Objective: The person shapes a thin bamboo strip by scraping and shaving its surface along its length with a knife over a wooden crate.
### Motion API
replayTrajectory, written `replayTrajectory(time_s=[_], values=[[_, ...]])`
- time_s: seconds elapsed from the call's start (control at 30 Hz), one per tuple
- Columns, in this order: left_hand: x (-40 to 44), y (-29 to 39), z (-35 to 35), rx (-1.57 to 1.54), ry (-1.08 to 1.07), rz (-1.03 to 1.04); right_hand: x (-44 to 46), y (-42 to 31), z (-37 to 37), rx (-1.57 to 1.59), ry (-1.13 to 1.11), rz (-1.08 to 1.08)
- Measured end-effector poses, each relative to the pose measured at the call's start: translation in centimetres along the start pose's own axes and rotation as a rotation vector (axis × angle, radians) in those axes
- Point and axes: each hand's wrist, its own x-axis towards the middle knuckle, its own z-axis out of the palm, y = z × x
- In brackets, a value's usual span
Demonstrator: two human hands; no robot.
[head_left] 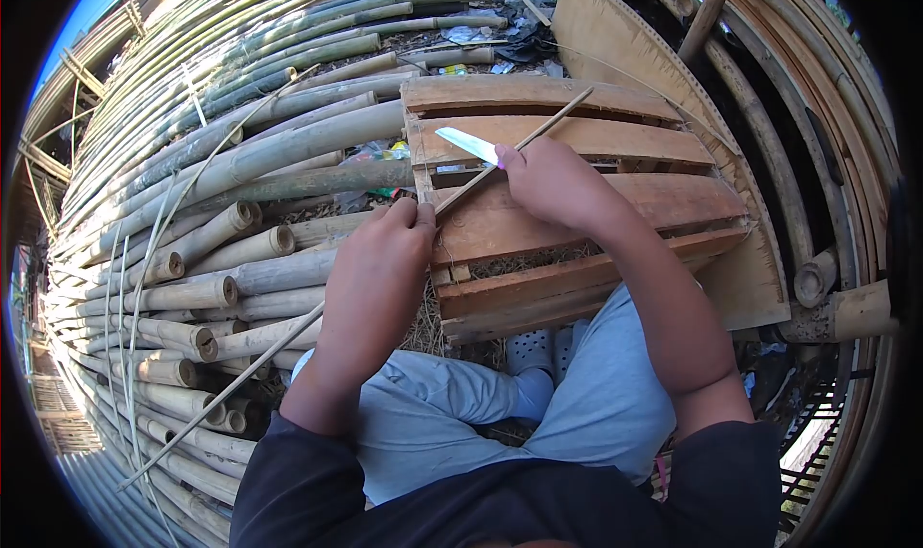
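Far left, stacked bamboo poles [308, 144], round and smooth, with ringed joints and hollow cut ends, some weathered grey, others greener. Slanting over them from lower left, then on across reddish-brown slats, a thin, straight stick [466, 191]. Wrapped closed around it near the slats' left edge, knuckles up, the left hand [380, 260]. Tucked among the poles, crinkled plastic litter [396, 150]. Next, a crate-like surface [663, 202] of rough, flat wooden slats, with dry, straw-like strands [538, 265] visible through a gap. Above it, a knife [467, 146] with a pale, pointed blade, right beside the stick; contact impossible to tell. Curled firmly around its purplish handle, the right hand [548, 183]. Farther right, a flat tan board [615, 38], curved-looking along its edge.
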Motion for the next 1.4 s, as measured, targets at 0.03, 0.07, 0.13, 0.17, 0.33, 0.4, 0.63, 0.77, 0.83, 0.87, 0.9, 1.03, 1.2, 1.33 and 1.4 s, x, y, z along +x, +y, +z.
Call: replayTrajectory(time_s=[0.03,0.07,0.13,0.17,0.33,0.4,0.63,0.77,0.83,0.87,0.9,1.03,1.2,1.33,1.4], values=[[0.0,0.0,0.0,-0.001,0.0,-0.002,-0.1,-0.1,0.4,-0.014,0.043,-0.054],[0.0,0.1,0.1,-0.012,0.002,-0.001,-0.4,-0.4,0.9,-0.013,0.043,-0.055],[0.0,0.1,0.0,-0.02,0.002,-0.002,-1.1,-1.2,1.7,0.021,-0.036,-0.166],[0.0,0.1,0.0,-0.011,0.001,0.0,-1.1,-1.4,1.2,0.051,-0.068,-0.143],[0.0,0.3,0.0,-0.009,0.013,-0.009,-0.4,-0.9,2.0,0.0,0.059,-0.102],[-0.1,0.2,0.1,-0.019,0.0,-0.013,-1.1,-1.1,2.5,0.04,0.018,-0.2],[-0.1,0.1,0.1,-0.025,0.007,0.001,-1.5,-1.1,3.1,-0.021,0.069,-0.279],[-0.1,0.3,0.1,-0.025,0.015,-0.017,0.0,-0.6,2.0,-0.045,0.145,-0.176],[0.1,0.2,0.1,-0.019,0.019,-0.02,-1.0,-1.1,2.8,0.008,0.089,-0.21],[0.0,0.1,0.1,-0.024,0.012,-0.009,-1.4,-1.4,3.1,0.064,0.026,-0.242],[-0.1,0.1,0.1,-0.029,0.003,0.002,-1.4,-1.5,2.6,0.043,-0.013,-0.211],[0.0,0.1,0.3,-0.034,0.007,-0.01,-1.6,-1.9,2.4,0.043,0.041,-0.131],[0.0,0.2,0.3,-0.023,0.018,-0.015,-1.4,-1.7,2.5,0.073,0.055,-0.156],[0.0,0.3,0.0,-0.024,0.009,-0.015,-2.6,-2.4,2.8,0.131,-0.045,-0.212],[0.0,0.3,-0.3,-0.013,-0.076,-0.001,-2.1,-2.1,2.4,0.119,-0.013,-0.155]])
